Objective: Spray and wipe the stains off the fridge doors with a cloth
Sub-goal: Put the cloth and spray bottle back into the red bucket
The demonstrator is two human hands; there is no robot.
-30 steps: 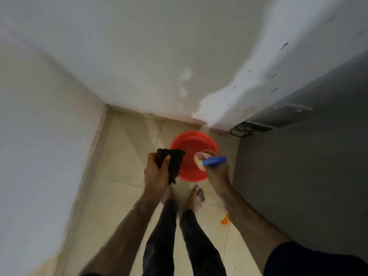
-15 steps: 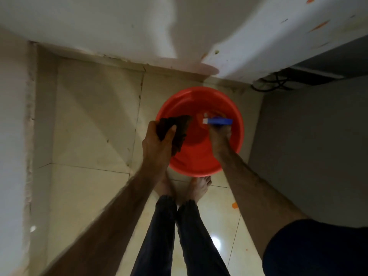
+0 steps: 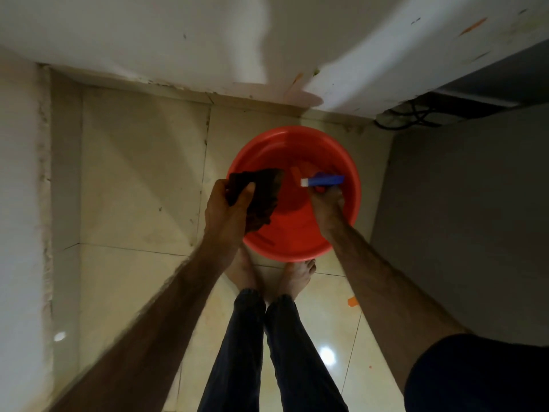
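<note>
My left hand (image 3: 228, 209) grips a dark, crumpled cloth (image 3: 261, 197) over the left rim of a red plastic tub (image 3: 297, 242) on the floor. Inside the tub, my right hand (image 3: 326, 203) holds a spray bottle by its blue head with a white nozzle (image 3: 322, 180); the bottle's body is mostly hidden below the hand. A grey fridge side (image 3: 463, 218) fills the right of the view. The white wall behind carries orange and dark stains (image 3: 472, 26).
The cream tiled floor (image 3: 133, 188) lies between a white wall on the left and the fridge. My bare feet (image 3: 267, 275) stand against the tub's near edge. Black cables (image 3: 410, 117) lie behind the fridge. An orange scrap (image 3: 352, 302) lies on the floor.
The view has tilted down and closer to the tub. Both hands have lowered toward it, and the right hand with the spray bottle has gone down inside.
</note>
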